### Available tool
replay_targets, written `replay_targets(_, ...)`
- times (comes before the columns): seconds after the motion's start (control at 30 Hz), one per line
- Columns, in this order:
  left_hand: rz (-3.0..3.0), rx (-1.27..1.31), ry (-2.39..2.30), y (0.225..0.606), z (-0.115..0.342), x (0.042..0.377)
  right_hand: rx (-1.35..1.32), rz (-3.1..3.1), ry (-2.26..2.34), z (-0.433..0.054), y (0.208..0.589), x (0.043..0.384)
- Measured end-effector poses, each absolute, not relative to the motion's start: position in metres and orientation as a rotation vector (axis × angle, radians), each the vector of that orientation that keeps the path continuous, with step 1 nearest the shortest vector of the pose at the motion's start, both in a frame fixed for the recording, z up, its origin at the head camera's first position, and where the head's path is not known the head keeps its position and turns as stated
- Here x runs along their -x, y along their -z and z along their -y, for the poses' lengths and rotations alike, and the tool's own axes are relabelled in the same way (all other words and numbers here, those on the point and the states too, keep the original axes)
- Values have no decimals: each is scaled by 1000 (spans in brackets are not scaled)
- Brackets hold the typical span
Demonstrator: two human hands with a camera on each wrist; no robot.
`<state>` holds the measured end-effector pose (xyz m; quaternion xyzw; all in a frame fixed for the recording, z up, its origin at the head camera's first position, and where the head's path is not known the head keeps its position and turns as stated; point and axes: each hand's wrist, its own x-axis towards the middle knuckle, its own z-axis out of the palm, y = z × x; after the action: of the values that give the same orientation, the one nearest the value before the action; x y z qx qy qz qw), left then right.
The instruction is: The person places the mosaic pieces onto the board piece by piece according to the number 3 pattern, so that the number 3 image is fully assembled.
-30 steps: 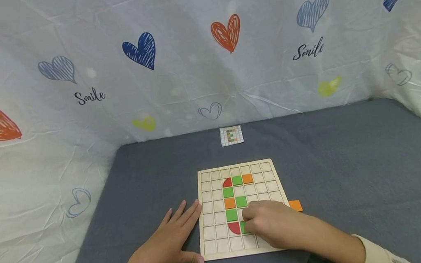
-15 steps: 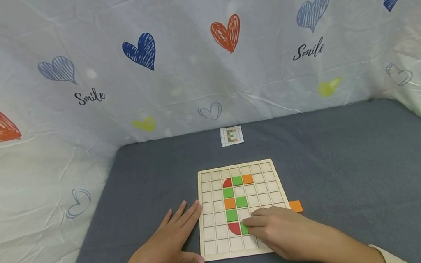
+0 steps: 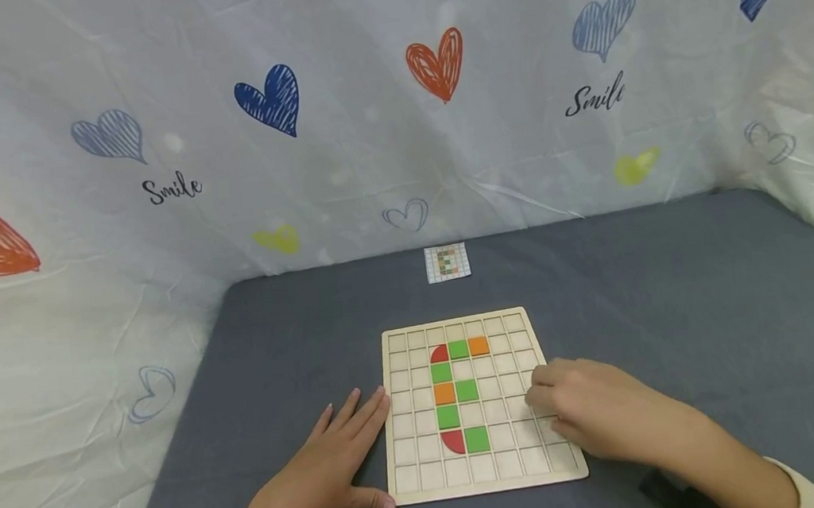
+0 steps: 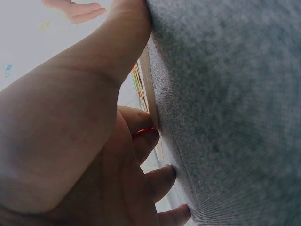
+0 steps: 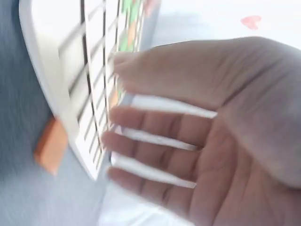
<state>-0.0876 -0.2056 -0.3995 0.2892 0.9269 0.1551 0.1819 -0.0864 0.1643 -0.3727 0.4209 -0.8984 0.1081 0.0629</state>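
A square wooden grid board (image 3: 520,462) lies on the dark cloth, with green, orange and red tiles in some of its cells. Its lowest row of tiles holds a red quarter-circle (image 3: 453,442) and a green square (image 3: 477,440). My left hand (image 3: 327,471) rests spread on the cloth, fingertips and thumb at the board's left edge. Over the right edge is my right hand (image 3: 594,407); in the right wrist view its fingers reach out with the thumb apart, and nothing is held. That view shows a loose orange tile (image 5: 51,146) against the board's edge, hidden by the hand in the head view.
A small printed card (image 3: 447,263) with a coloured grid pattern lies behind the board. At the back hangs a white curtain (image 3: 342,163) with hearts. Below the right forearm shows a dark object (image 3: 673,496). Grey cloth (image 3: 705,302) covers the table.
My right hand has left the green square in the lower row and moved right to the board's edge, uncovering that tile and hiding the loose orange one. The left hand stays put.
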Motion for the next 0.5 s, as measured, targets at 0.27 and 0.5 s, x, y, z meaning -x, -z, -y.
replay_targets(0.27,-2624,-833,-442,398,206,89,-1079,2982,-303,-182,377,91)
replay_targets(0.5,-2610,-835,-463,398,206,87,-1132,2858,-300,-179,386,97)
